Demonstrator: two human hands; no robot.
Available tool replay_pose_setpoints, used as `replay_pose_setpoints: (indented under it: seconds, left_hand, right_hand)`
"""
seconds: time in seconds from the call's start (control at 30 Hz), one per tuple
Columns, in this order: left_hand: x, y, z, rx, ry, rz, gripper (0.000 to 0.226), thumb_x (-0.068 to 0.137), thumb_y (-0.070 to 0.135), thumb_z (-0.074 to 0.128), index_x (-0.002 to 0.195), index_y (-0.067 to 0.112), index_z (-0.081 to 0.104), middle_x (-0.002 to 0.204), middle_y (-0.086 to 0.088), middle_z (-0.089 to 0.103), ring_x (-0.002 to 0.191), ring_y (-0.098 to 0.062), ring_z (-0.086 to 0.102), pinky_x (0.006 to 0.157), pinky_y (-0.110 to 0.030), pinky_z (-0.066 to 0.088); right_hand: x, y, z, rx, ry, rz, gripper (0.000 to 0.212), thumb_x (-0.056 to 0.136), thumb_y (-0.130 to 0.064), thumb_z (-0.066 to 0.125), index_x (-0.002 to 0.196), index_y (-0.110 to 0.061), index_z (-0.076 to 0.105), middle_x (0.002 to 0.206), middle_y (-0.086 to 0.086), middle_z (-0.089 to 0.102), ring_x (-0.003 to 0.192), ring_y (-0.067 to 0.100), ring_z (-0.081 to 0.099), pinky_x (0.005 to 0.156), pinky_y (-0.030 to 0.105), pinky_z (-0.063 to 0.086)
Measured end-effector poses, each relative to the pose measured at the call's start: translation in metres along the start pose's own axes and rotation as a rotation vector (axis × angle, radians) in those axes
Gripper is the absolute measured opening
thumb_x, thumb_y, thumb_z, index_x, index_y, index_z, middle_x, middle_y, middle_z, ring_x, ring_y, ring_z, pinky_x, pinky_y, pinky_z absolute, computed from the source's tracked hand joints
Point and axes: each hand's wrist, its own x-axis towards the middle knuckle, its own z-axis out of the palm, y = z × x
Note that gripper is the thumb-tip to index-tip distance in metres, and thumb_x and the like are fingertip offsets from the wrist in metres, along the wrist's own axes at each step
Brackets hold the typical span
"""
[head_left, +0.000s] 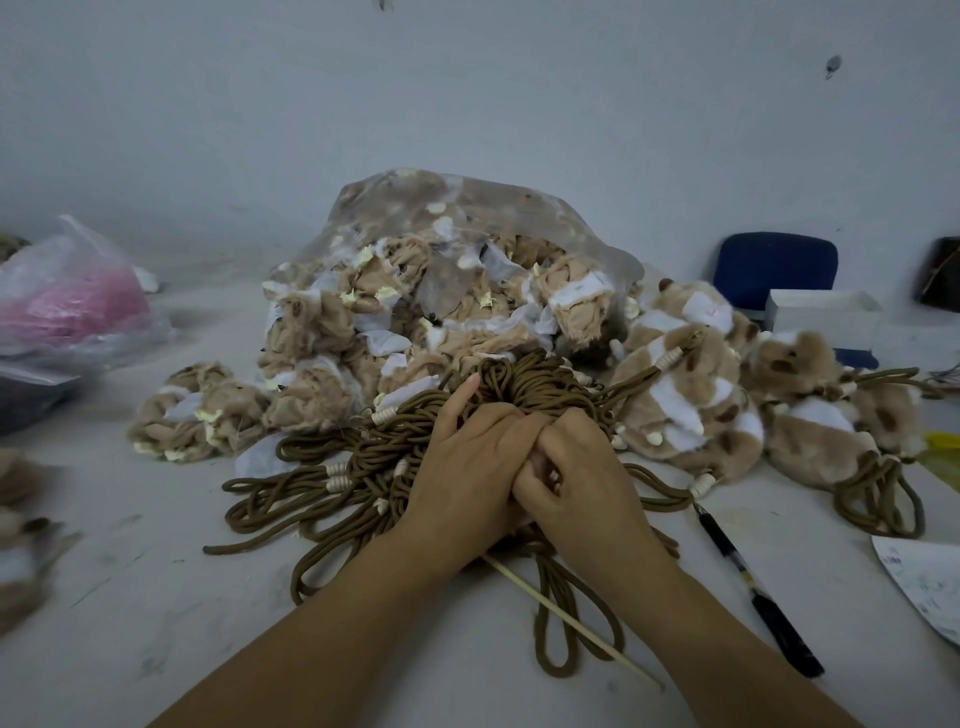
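- Pink-filled bag (78, 306) is seen at 9 o'clock of the hands.
- Clear bag of plush skins (441, 291) is seen at 12 o'clock.
- Brown cords (332, 499) are heaped under both hands.
- Left hand (467, 467): fingers curled round cords.
- Right hand (576, 483): curled narrow against the left hand; what it holds cannot be told.
- Stuffed plush toys (701, 405) are piled at 2 o'clock, with a pen (758, 592) at 4.

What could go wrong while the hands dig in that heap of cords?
The brown cords lie in one crossed heap, so pulling one may knot others. The thin stick lies between the forearms, across a cord loop, and might snap if leaned on. The pen by the right forearm could be knocked away.
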Motion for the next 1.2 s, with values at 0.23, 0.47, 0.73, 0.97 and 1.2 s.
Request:
replay_pose_setpoints:
  seconds: [0.23,0.47,0.73,0.97,1.2]
  left_hand:
    - [0.001,0.0,0.003,0.03,0.048,-0.061,0.011,0.079,0.019,0.068,0.078,0.014,0.057,0.081,0.0,0.058,0.091,-0.023,0.062,0.112,-0.046,0.027]
    - [0.001,-0.006,0.004,-0.032,-0.023,-0.136,0.025,0.071,0.02,0.077,0.077,0.014,0.054,0.08,0.0,0.056,0.087,-0.023,0.059,0.113,-0.042,0.026]
    - [-0.007,-0.036,0.005,-0.065,-0.025,-0.351,0.03,0.07,0.034,0.064,0.078,0.006,0.064,0.08,-0.011,0.065,0.095,-0.031,0.058,0.095,-0.034,0.029]
    - [-0.003,-0.031,0.011,-0.012,-0.163,-0.391,0.046,0.052,0.025,0.091,0.082,0.007,0.062,0.086,-0.009,0.06,0.097,-0.03,0.052,0.084,-0.033,0.031]
    - [0.0,-0.025,0.008,0.087,-0.197,-0.418,0.042,0.064,0.04,0.08,0.089,0.02,0.054,0.091,0.001,0.059,0.098,-0.022,0.049,0.081,-0.029,0.022]
  right_hand:
    - [0.0,-0.009,-0.002,-0.102,0.076,-0.11,0.021,0.08,-0.028,0.042,0.067,-0.017,0.031,0.073,0.0,0.033,0.065,0.014,0.032,0.053,0.023,0.026]
    - [-0.005,-0.011,0.005,0.119,0.032,-0.015,0.031,0.085,-0.036,0.042,0.064,-0.015,0.031,0.07,-0.004,0.033,0.06,0.008,0.03,0.055,0.023,0.027]
    - [-0.002,-0.015,-0.005,0.245,0.1,-0.003,0.026,0.083,-0.036,0.037,0.063,-0.021,0.029,0.069,-0.009,0.03,0.058,0.006,0.033,0.052,0.019,0.027]
    - [-0.001,0.011,-0.007,0.342,0.088,0.195,0.034,0.088,-0.039,0.035,0.069,-0.012,0.043,0.075,0.002,0.042,0.065,0.01,0.042,0.056,0.026,0.035]
    - [-0.005,-0.001,-0.004,0.44,0.097,0.272,0.03,0.079,-0.065,0.047,0.099,-0.043,0.041,0.11,-0.009,0.045,0.094,-0.003,0.051,0.068,0.017,0.049]
